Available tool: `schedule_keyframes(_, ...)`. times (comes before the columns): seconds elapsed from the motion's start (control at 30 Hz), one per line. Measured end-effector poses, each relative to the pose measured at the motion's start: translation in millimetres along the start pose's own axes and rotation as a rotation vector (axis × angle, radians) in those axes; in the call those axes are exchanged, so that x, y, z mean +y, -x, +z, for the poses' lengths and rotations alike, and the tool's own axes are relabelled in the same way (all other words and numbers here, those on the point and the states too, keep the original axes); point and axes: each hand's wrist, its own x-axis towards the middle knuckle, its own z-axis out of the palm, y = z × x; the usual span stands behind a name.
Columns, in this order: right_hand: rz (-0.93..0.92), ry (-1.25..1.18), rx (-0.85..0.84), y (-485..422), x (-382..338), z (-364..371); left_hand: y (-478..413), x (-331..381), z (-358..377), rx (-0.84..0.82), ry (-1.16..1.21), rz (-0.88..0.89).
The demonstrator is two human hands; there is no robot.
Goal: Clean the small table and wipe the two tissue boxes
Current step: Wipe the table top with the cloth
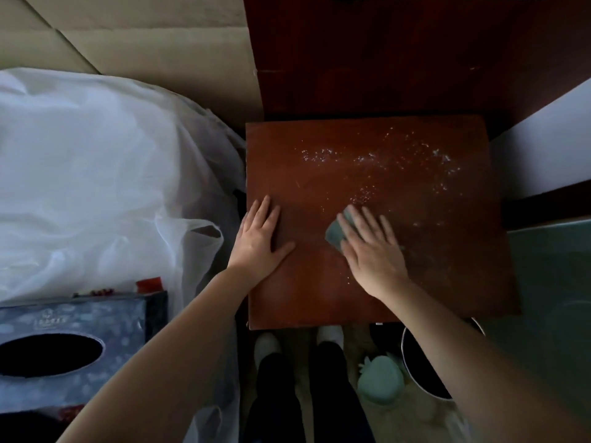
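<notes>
The small reddish-brown table fills the middle of the head view, and white crumbs are scattered over its far half. My left hand lies flat with straight fingers on the table's near left edge. My right hand presses a green cloth flat against the tabletop, just below the crumbs. A grey patterned tissue box with a dark oval opening lies at the lower left, off the table. A second tissue box is not visible.
A large white plastic bag bulges at the left beside the table. Flattened cardboard lies behind it. Dark wooden furniture stands behind the table. A dark round bin and a green object sit near my feet.
</notes>
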Motion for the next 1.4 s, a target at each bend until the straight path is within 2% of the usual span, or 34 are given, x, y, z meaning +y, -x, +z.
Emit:
schedule_keyframes(0.07,0.265,-0.092,0.06,-6,-5,1,-2,-3,-1,-0.005,-0.024,0.037)
schedule_keyframes(0.13,0.339,-0.15,0.091,-14,-27,0,-3,-4,-2,-0.008,-0.039,0.051)
schedule_keyframes(0.2,0.225,-0.171,0.085,-15,-58,2,-4,-5,-3,-0.009,-0.042,0.065)
schedule_keyframes(0.27,0.032,-0.181,0.025,-2,-78,6,-6,-7,-5,-0.027,-0.051,0.08)
schedule_keyframes(0.33,-0.087,-0.141,-0.023,15,-72,9,-5,-9,-7,-0.05,-0.064,0.083)
schedule_keyframes(0.4,-0.022,-0.072,0.001,20,-51,9,-5,-7,-9,-0.077,-0.076,0.08)
schedule_keyframes(0.5,0.256,-0.059,-0.002,11,-41,1,-3,-4,-9,-0.092,-0.08,0.059)
schedule_keyframes(0.57,0.297,-0.115,-0.015,2,-59,-1,-2,-3,-9,-0.098,-0.077,0.049)
schedule_keyframes(0.7,0.08,-0.144,-0.006,21,-94,9,-1,-3,-13,-0.114,-0.102,0.06)
schedule_keyframes(0.83,-0.066,-0.081,-0.029,73,-79,22,7,5,-13,-0.133,-0.121,0.046)
schedule_keyframes(0.9,0.015,-0.047,-0.025,94,-51,27,15,15,-6,-0.135,-0.135,0.073)
schedule_keyframes(1.07,0.516,-0.135,0.068,83,4,25,28,53,17,-0.159,-0.159,0.274)
schedule_keyframes(1.13,0.577,-0.181,0.089,70,-5,24,24,65,23,-0.161,-0.154,0.296)
schedule_keyframes(1.17,0.53,-0.186,0.088,67,-14,25,21,70,25,-0.155,-0.138,0.284)
schedule_keyframes(1.3,0.101,-0.136,0.041,95,-30,35,6,83,33,-0.161,-0.112,0.258)
schedule_keyframes(1.37,0.062,-0.101,0.033,107,-5,36,4,89,39,-0.202,-0.19,0.238)
schedule_keyframes(1.4,0.139,-0.09,0.046,111,13,37,6,92,43,-0.21,-0.238,0.226)
